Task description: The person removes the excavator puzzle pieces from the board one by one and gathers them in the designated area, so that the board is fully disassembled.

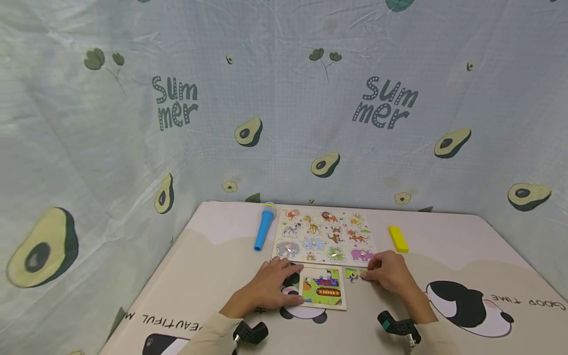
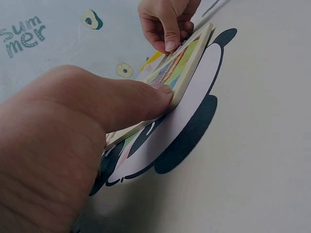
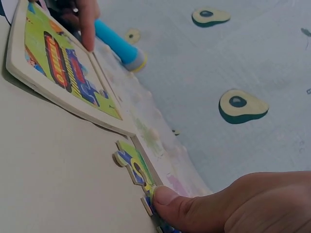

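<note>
A small jigsaw puzzle board (image 1: 323, 299) with a pale frame lies on the table, its picture partly filled in. My left hand (image 1: 270, 283) holds its left side, the thumb (image 2: 158, 94) at the near edge and the index finger at the far edge. To the right of the board, my right hand (image 1: 392, 273) pinches a jigsaw puzzle piece (image 3: 151, 194) with thumb and fingers close to the tabletop. Another green, blue and yellow puzzle piece (image 3: 131, 162) touches it, beside the board's corner. The right fingertips are partly hidden behind the thumb.
Behind the small board lies a large animal puzzle board (image 1: 301, 222). A blue toy microphone (image 1: 265, 228) sits to its left, a yellow block (image 1: 398, 239) to its right. The table (image 1: 213, 266) has a printed cover, and a patterned curtain (image 1: 284, 98) hangs behind and at both sides.
</note>
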### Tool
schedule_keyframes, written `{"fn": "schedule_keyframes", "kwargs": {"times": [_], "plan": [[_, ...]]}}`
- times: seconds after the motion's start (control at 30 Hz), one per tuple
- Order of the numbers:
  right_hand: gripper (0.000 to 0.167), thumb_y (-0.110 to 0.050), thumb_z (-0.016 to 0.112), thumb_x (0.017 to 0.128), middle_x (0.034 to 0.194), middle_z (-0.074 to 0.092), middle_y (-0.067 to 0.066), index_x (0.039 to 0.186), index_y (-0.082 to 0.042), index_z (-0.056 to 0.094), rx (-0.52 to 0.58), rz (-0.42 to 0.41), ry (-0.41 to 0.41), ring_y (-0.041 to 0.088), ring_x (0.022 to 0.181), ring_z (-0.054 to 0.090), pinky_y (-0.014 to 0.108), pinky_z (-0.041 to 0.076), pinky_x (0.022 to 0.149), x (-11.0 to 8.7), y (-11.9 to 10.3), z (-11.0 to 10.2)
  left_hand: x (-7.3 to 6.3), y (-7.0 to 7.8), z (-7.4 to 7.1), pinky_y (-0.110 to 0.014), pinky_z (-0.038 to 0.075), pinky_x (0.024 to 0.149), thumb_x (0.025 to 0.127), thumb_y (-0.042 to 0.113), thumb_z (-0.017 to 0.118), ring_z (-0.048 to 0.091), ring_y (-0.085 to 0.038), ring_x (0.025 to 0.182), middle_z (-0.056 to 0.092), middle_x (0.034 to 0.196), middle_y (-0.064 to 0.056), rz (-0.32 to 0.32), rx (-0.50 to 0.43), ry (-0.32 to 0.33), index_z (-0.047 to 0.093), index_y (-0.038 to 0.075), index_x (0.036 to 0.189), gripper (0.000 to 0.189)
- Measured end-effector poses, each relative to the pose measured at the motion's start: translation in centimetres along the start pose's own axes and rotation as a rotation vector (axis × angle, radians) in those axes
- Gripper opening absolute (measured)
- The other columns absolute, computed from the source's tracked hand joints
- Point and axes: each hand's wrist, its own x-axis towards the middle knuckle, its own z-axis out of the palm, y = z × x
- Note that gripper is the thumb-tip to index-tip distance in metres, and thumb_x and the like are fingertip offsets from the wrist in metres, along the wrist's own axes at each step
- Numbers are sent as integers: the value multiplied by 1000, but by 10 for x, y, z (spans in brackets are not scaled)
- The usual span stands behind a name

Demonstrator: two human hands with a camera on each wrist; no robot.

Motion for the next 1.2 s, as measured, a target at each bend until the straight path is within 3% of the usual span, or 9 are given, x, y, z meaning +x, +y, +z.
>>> {"fn": "schedule_keyframes", "kwargs": {"times": [0.23, 0.47, 0.77, 1.2], "plan": [[22, -17, 87, 79, 75, 60, 5, 86, -5, 70, -12, 39, 4, 21, 71, 53, 31, 46, 62, 1, -15, -3, 1, -2, 0, -36, 37, 89, 82, 66, 68, 44, -17, 111, 56, 136, -2, 1, -6, 0, 53, 25, 149, 79], [17, -11, 84, 81, 77, 59, 6, 88, -4, 71, -6, -17, 22, 20, 68, 52, 30, 46, 58, 3, -32, -2, 1, -3, -3, -36, 37, 88, 83, 66, 68, 44, -16, 109, 56, 136, -2, 6, -14, 2, 53, 24, 149, 79], [12, -5, 81, 82, 73, 57, 3, 84, -6, 70, -32, -26, -38, 19, 72, 51, 30, 45, 63, 1, -18, 3, -1, -2, -4, -37, 38, 89, 83, 66, 67, 46, -17, 111, 58, 134, -2, 13, -22, -1, 53, 25, 149, 79], [12, -5, 81, 82, 75, 57, 3, 86, -6, 70, -27, -40, -40, 20, 74, 51, 29, 45, 64, 2, -12, 3, -1, -1, -4, -35, 37, 88, 82, 66, 68, 45, -16, 110, 57, 133, -1, 0, -13, 0, 53, 26, 149, 79]]}}
